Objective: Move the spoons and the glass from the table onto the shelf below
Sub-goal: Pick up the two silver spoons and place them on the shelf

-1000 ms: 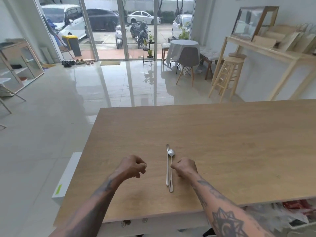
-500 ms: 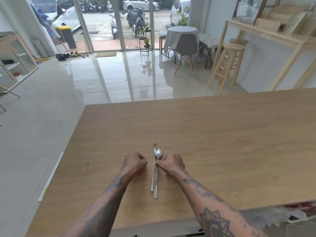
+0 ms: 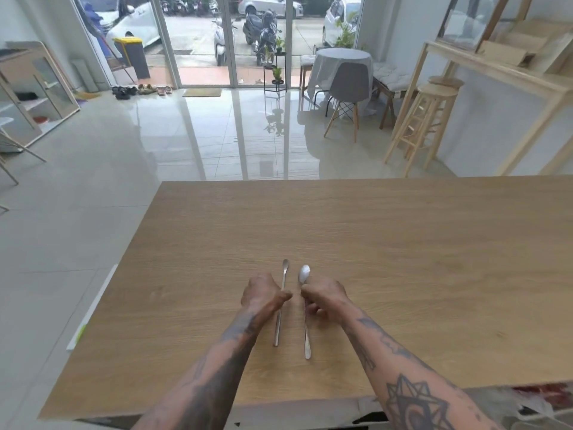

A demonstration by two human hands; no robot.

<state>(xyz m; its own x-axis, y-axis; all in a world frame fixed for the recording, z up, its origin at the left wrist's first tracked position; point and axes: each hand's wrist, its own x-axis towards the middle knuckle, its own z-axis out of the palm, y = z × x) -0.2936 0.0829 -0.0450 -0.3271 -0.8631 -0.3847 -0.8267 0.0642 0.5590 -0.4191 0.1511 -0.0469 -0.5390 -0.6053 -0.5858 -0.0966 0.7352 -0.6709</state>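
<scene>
Two long spoons lie side by side on the wooden surface [image 3: 403, 243], close to the near edge. The left spoon [image 3: 280, 305] and the right spoon [image 3: 305, 324] both point their bowls to the far side. They are just beside each other but not touching.

The left hand [image 3: 263, 294] is curled, and its fingertips pinch the thin handle of the left spoon near the bowl end. The right hand [image 3: 324, 297] is curled too, and it pinches the right spoon just below its shiny bowl. Both spoons look like they are flat on the surface or only just lifted; I cannot tell which.

No glass is in view. The shelf is under the surface, and only a bit of its edge may show at the bottom, so I cannot tell where there is room on it.

The step now seems to be picking up one spoon in each hand. To do it well, hold each handle tight between thumb and finger, because thin metal is slippery. Lift the bowl end first so the fingers can get under. Keep the two spoons apart so they do not clink or knock loose. Then bring them low and near, and set them down flat on the shelf.
</scene>
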